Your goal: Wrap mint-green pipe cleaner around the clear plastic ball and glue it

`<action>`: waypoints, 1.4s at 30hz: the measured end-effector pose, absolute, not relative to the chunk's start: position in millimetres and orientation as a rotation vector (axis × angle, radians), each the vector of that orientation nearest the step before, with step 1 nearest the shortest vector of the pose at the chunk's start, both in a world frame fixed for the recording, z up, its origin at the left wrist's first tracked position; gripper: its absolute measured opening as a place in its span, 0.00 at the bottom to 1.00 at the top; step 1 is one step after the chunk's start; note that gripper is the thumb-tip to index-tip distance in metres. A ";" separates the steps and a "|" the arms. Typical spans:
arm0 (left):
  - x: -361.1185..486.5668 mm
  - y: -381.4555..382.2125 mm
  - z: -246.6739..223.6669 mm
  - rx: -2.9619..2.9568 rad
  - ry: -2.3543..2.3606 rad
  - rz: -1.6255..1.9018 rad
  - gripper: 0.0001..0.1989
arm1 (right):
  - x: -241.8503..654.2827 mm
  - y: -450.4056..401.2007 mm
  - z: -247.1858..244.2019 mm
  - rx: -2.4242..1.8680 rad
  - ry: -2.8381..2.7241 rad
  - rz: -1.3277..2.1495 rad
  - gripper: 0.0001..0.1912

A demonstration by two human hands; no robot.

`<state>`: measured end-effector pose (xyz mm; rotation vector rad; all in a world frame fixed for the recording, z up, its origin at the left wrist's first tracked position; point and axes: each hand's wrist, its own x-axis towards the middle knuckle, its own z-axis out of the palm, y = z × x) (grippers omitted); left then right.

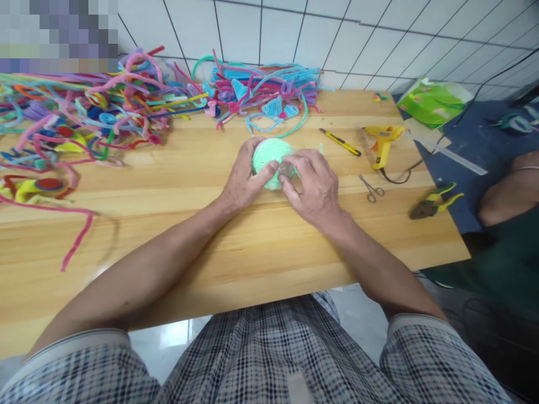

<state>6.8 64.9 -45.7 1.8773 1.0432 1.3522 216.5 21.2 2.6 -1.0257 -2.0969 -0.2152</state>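
Observation:
A mint-green ball of yarn is at the middle of the wooden table. My left hand wraps round its left side, with the thumb pressed across the front. At the ball's right side, my right hand is closed in a pinch on a small translucent greyish piece, whose kind I cannot make out. That piece lies against the ball, close to my left thumb. My fingers hide the ball's right edge and part of its underside.
Heaped colourful pipe cleaners cover the left; a bundle lies behind. To the right are a yellow utility knife, glue gun, small scissors, pliers and a green packet. Another person's arm is far right.

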 end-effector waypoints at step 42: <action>9.1 63.1 -38.0 1.753 1.087 1.376 0.39 | 214.8 20.8 -0.6 -0.932 -2.025 -0.102 0.13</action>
